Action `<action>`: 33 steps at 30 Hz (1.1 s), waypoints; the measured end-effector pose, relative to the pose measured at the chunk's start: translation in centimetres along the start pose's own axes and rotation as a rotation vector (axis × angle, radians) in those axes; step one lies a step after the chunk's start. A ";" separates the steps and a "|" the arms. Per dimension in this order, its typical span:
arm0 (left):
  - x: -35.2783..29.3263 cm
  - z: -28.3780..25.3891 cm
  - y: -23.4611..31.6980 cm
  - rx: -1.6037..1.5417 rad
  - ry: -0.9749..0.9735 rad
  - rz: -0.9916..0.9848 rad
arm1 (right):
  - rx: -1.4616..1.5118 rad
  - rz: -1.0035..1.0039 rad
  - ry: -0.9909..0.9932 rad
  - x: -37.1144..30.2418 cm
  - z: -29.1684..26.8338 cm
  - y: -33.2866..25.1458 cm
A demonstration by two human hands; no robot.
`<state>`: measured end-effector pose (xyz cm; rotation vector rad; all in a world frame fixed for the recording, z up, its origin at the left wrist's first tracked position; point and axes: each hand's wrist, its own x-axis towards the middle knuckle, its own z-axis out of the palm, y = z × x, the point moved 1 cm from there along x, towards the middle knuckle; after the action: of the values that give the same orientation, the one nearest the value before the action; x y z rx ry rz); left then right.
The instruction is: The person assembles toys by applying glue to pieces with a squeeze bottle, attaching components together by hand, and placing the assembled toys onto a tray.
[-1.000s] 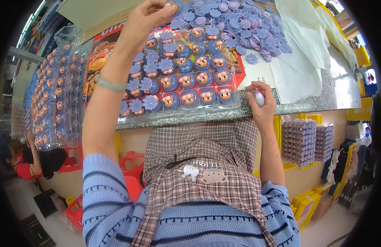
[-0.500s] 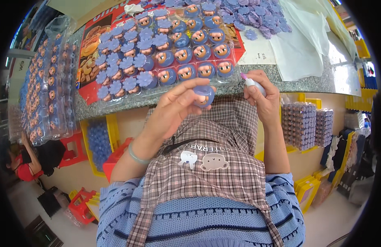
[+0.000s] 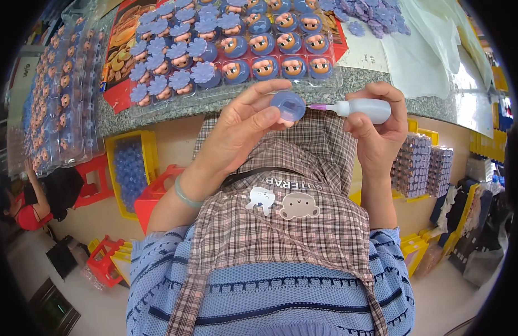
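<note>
Between the thumb and fingers of my left hand (image 3: 234,129) is a small blue doll head (image 3: 288,105), its smooth rounded blue side turned up. My right hand (image 3: 385,131) grips a white squeeze bottle (image 3: 366,110) lying sideways. The bottle's thin pink nozzle (image 3: 320,107) points left, its tip at or very near the doll head's right edge; I cannot tell if they touch. Just beyond my hands, a clear plastic tray (image 3: 206,97) holds rows of similar heads. Those on its left carry blue flower pieces (image 3: 180,80); those on its right show bare faces (image 3: 264,68).
Loose purple flower pieces (image 3: 376,17) are heaped at the back of the speckled counter (image 3: 360,83), beside thin white sheeting (image 3: 424,61). Stacked filled trays (image 3: 63,101) stand at left. Below are a yellow crate of blue pieces (image 3: 130,173), a red stool (image 3: 152,196) and another person (image 3: 35,207).
My right hand has turned the bottle level and brought its nozzle leftward to the doll head. My left hand has tilted the head and shifted slightly right. The whole view has shifted a little.
</note>
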<state>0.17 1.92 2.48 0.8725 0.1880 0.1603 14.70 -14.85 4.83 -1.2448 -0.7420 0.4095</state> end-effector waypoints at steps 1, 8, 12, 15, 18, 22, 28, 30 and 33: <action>0.0 0.1 0.0 0.009 0.011 -0.002 | -0.021 -0.035 0.030 0.0 0.3 -0.2; 0.0 0.1 -0.3 0.002 0.044 -0.008 | -0.219 -0.189 0.018 -0.6 1.0 -0.8; 0.0 0.1 -0.4 0.008 0.039 -0.020 | -0.315 -0.241 0.001 -0.8 1.2 -0.9; 0.0 0.2 -0.4 0.007 0.043 -0.039 | -0.386 -0.301 -0.008 -0.8 1.1 -0.8; 0.0 0.0 -0.5 0.007 0.040 -0.041 | -0.400 -0.313 -0.011 -0.8 1.0 -0.6; 0.0 0.0 -0.6 0.000 0.038 -0.048 | -0.405 -0.302 -0.017 -0.8 1.1 -0.6; 0.0 -0.1 -0.7 -0.015 0.032 -0.063 | -0.457 -0.310 -0.047 -0.9 1.0 -0.6; 0.0 -0.1 -0.7 -0.016 0.030 -0.065 | -0.512 -0.325 -0.073 -0.8 0.9 -0.6; 0.0 -0.3 -0.7 -0.024 0.021 -0.071 | -0.529 -0.351 -0.069 -0.8 0.8 -0.4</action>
<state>0.14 1.65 1.75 0.8395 0.2360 0.1049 13.49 -14.91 5.10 -1.5559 -1.1528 -0.0413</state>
